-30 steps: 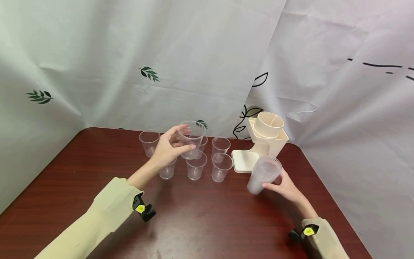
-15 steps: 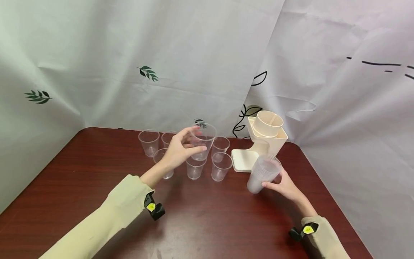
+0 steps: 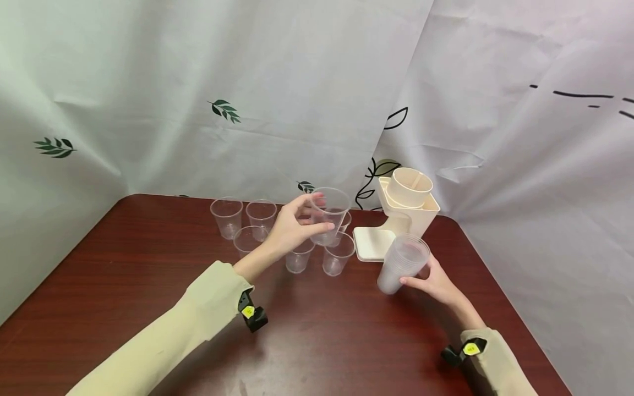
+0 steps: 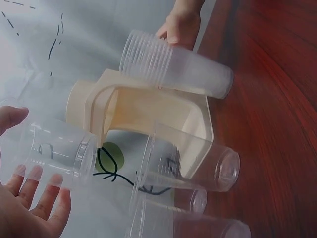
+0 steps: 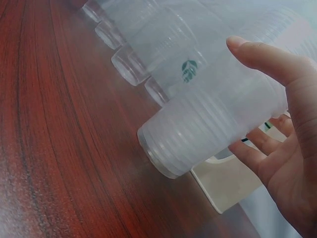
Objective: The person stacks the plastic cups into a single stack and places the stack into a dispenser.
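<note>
A single clear plastic cup (image 3: 331, 212) is held up between the thumb and fingers of my left hand (image 3: 289, 228). It overlaps the right-hand cups of two rows in the head view. The left wrist view shows this raised cup (image 4: 59, 148) apart from the cups below. My right hand (image 3: 436, 281) grips a nested stack of plastic cups (image 3: 402, 267), tilted, its open end up. Standing cups include a back-left cup (image 3: 228, 219), a front-middle cup (image 3: 297, 261) and a front-right cup (image 3: 338, 257); my left hand and its cup partly hide others.
A cream plastic stand (image 3: 418, 217) with a round top and flat white base plate (image 3: 372, 243) stands behind the stack. The dark red wooden table (image 3: 307, 341) reaches back to a pale curtain (image 3: 277, 82) with leaf prints.
My left hand has carried its cup rightward across the rows, towards the cream stand. The right hand and its stack have stayed nearly still.
</note>
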Tool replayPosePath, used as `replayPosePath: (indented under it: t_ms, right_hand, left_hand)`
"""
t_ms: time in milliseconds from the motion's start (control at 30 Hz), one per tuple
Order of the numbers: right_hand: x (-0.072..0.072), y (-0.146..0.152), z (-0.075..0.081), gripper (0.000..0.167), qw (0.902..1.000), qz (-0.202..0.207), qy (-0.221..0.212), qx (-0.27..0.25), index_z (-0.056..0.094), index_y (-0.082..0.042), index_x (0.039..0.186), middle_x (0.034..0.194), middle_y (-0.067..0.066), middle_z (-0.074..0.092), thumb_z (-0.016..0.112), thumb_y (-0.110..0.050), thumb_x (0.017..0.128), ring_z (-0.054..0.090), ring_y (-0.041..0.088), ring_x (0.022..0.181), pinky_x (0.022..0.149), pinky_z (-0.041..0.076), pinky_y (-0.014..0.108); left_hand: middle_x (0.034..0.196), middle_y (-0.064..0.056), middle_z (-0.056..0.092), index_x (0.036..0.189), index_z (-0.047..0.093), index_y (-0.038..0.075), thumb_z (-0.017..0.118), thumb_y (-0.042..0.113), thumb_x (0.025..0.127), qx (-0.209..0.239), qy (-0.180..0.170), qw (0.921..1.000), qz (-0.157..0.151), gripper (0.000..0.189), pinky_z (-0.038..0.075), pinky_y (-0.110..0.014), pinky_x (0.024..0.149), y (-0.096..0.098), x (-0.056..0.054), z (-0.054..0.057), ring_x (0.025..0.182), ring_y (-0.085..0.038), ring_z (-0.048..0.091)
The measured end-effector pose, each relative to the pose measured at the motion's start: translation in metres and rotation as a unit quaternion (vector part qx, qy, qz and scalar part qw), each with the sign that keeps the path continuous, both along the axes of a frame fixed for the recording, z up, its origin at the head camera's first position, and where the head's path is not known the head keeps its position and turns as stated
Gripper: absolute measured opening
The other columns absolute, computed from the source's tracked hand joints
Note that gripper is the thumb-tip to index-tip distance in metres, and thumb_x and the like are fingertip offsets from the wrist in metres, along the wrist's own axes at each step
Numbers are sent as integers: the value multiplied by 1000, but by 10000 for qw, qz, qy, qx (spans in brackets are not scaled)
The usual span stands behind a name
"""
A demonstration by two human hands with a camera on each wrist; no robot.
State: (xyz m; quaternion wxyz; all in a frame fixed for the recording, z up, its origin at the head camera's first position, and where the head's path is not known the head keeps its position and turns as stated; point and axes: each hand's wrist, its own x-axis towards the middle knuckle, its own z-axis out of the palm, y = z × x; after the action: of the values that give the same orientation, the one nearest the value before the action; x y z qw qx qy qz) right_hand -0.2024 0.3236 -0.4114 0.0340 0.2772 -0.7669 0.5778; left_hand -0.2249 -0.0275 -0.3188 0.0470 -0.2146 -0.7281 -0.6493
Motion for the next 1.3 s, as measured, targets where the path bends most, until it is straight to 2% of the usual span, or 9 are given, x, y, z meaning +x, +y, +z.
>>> replayPosePath:
  t_ms: [467, 633, 767, 967, 1300]
  right_hand:
    - [1, -1, 0, 85, 10000, -38, -78, 49, 26, 0, 145, 128, -12, 50, 68, 18, 73, 56, -1, 110, 88, 50, 14]
    - [1, -1, 1, 86, 9999, -37, -89, 46, 26, -1, 145, 129, -12, 50, 68, 18, 73, 55, -1, 111, 88, 50, 14]
    - [1, 0, 1, 85, 9999, -22, -114, 80, 26, -1, 145, 129, -12, 50, 68, 18, 74, 55, -1, 111, 88, 49, 14]
    - [1, -1, 1, 85, 9998, -38, -161, 80, 25, 1, 145, 128, -12, 50, 67, 18, 74, 56, -1, 110, 88, 50, 14]
    - [2, -1, 1, 85, 9998, -69, -179, 102, 24, 1, 145, 128, -12, 50, 68, 17, 74, 56, -1, 110, 87, 50, 14]
  left_hand:
    - [128, -6, 62, 130, 56, 12, 80, 14, 76, -134, -29, 9996, -229, 59, 52, -35, 95, 28, -3, 4, 105, -21, 65]
    - [126, -8, 64, 135, 52, 10, 80, 14, 76, -120, 5, 9994, -318, 66, 52, -34, 94, 35, -4, 5, 106, -22, 65]
    - [125, -10, 64, 137, 47, 8, 81, 12, 75, 18, -104, 9993, -354, 71, 52, -34, 94, 41, -5, 5, 109, -22, 63]
    - [124, -13, 65, 132, 47, 7, 81, 8, 74, 203, -162, 9988, -419, 67, 53, -33, 94, 50, -3, 6, 107, -24, 64]
    - [123, -9, 65, 130, 51, 8, 81, 10, 74, 146, -73, 9985, -525, 64, 54, -30, 92, 63, -3, 5, 106, -22, 64]
